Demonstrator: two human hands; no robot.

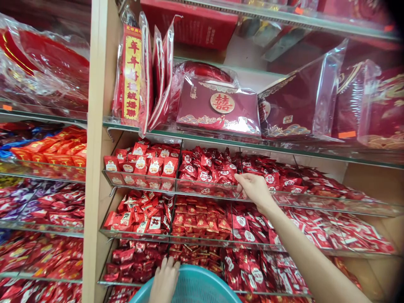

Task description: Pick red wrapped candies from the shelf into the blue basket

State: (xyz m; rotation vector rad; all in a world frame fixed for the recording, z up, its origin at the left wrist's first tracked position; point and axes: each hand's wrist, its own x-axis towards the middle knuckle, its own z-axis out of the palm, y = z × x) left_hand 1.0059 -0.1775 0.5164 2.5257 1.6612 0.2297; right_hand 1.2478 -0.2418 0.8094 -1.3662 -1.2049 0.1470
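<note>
Right hand: the bare right hand [251, 188] reaches in toward 4 o'clock, thumb and forefinger drawn nearly together at the edge of a small glossy red packet with a white oval label [227, 175]; whether it bears any of the packet's weight, I cannot tell.
Packet: toward 4 o'clock, just off the centre, among similar ones behind a low clear front.
Left hand: the bare left hand [164, 278], just short of 7 o'clock, lies across the rim of a round teal slotted plastic basket [206, 271], fingers slightly bent; how firmly they grip, I cannot tell.
Basket: at 6 o'clock, cut off by the lower edge, in front of the bottom rows.
Tiers: slanted rows of red wrapped packets, split by thin clear dividers, run from 8 o'clock round to 4.
Glass shelf: a green-edged clear glass shelf [202, 137] crosses above them, bearing a maroon box with a round gold emblem [217, 107] toward 1 o'clock and a red-and-yellow lettered banner pack [131, 73] toward 10.
Upright: a pale wooden panel [96, 151] stands at 9 o'clock.
Beyond it: bright orange-red packets [59, 147] fill a neighbouring bay.
</note>
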